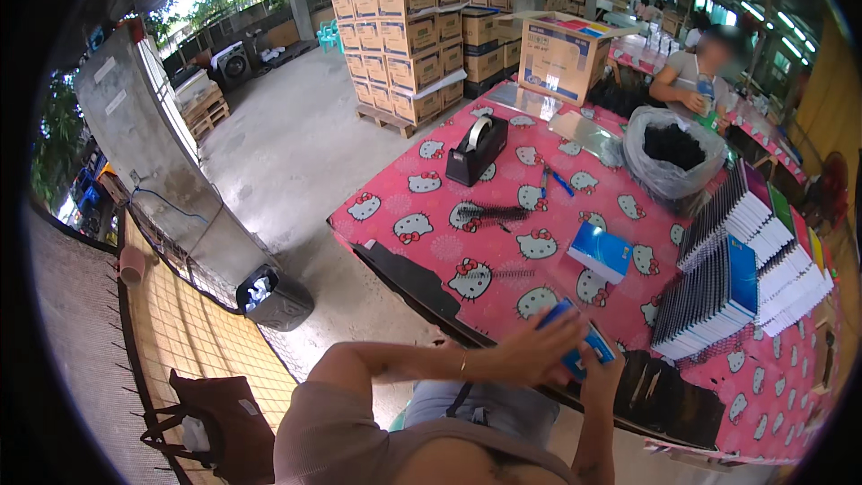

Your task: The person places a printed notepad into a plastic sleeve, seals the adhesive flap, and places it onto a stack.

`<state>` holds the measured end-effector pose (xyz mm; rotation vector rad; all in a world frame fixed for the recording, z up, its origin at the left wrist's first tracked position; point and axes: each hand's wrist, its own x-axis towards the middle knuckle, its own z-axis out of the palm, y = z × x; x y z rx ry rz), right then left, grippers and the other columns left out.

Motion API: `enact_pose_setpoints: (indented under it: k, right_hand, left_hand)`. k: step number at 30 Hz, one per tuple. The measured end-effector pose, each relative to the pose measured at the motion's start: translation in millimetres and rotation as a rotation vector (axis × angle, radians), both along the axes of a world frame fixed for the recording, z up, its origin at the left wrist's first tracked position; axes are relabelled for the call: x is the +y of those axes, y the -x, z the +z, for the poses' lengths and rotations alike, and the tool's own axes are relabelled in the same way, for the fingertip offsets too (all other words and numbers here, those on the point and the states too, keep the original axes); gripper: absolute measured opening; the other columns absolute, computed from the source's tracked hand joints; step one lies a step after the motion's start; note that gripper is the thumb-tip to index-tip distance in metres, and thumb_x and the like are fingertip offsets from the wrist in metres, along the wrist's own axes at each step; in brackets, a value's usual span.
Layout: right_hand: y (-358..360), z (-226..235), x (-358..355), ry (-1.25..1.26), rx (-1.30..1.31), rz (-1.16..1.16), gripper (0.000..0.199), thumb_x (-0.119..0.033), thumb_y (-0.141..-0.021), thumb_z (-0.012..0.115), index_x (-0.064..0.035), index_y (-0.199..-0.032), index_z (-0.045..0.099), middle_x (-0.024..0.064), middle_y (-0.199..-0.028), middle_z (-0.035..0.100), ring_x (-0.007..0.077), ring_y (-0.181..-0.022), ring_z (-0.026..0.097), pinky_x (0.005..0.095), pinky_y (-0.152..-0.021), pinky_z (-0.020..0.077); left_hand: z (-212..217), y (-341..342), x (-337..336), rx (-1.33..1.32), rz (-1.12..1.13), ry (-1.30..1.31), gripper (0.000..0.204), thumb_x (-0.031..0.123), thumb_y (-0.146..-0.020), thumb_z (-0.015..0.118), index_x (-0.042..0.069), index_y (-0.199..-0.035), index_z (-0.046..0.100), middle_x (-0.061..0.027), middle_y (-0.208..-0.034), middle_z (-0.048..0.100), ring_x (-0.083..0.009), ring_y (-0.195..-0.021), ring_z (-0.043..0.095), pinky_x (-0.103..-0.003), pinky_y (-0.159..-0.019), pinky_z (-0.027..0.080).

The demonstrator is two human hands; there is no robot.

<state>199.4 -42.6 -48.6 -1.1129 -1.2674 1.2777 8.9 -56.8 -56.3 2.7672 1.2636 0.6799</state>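
Note:
Over the near edge of the table, a small blue notebook (575,361) is gripped between both my hands. My left hand (541,352) reaches across its top and covers much of it. Round its right side close the fingers of my right hand (602,379). A short stack of blue notebooks or covers (600,251) lies just beyond my hands. To its left are a bunch of black binding coils (492,213) and a single coil (503,274). Two blue pens (558,182) lie farther back.
A black tape dispenser (476,151) stands at the far left of the pink patterned table (409,256). Spiral notebooks (709,301) are piled at right, behind them a plastic bag of black coils (672,148). An open carton (561,58) stands at the back; a person (696,81) works beyond.

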Motion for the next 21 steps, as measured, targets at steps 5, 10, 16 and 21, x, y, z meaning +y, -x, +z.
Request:
enact_pose_setpoints:
  k: [5,10,16,21]
  right_hand:
    - [-5,-8,9,-0.158,-0.161,0.080,0.038,-0.005,-0.088,0.071,0.0034,-0.125,0.066,0.0056,-0.104,0.070,0.0112,-0.091,0.061,0.0275,-0.084,0.0495]
    - [-12,-31,14,-0.100,-0.204,0.154,0.032,-0.004,-0.088,0.072,0.0034,-0.119,0.068,0.0042,-0.099,0.070,0.0094,-0.090,0.060,0.0275,-0.083,0.0495]
    - [-8,-40,10,-0.011,-0.092,0.065,0.022,-0.005,-0.088,0.072,0.0046,-0.108,0.069,0.0024,-0.092,0.068,0.0079,-0.085,0.058,0.0276,-0.078,0.0491]
    - [-2,-44,15,-0.240,-0.046,0.166,0.018,-0.006,-0.090,0.070,0.0057,-0.103,0.067,0.0018,-0.089,0.067,0.0087,-0.081,0.058,0.0289,-0.073,0.0497]
  left_hand:
    - [45,6,30,0.136,-0.014,0.252,0.068,0.047,-0.093,0.059,0.004,-0.145,0.045,-0.0189,-0.152,0.041,-0.0341,-0.144,0.035,-0.060,-0.118,0.019]
    - [45,11,47,0.219,-0.070,0.218,0.061,0.048,-0.095,0.056,0.005,-0.138,0.052,-0.0156,-0.146,0.047,-0.0317,-0.140,0.040,-0.061,-0.118,0.019]
    - [-26,-3,5,0.003,-0.049,-0.102,0.081,0.057,-0.094,0.051,0.003,-0.152,0.035,-0.0191,-0.159,0.031,-0.0349,-0.148,0.028,-0.060,-0.118,0.019]
    - [30,-16,47,0.028,0.141,-0.225,0.095,0.064,-0.091,0.050,0.000,-0.155,0.026,-0.0215,-0.162,0.024,-0.0366,-0.153,0.019,-0.061,-0.118,0.014]
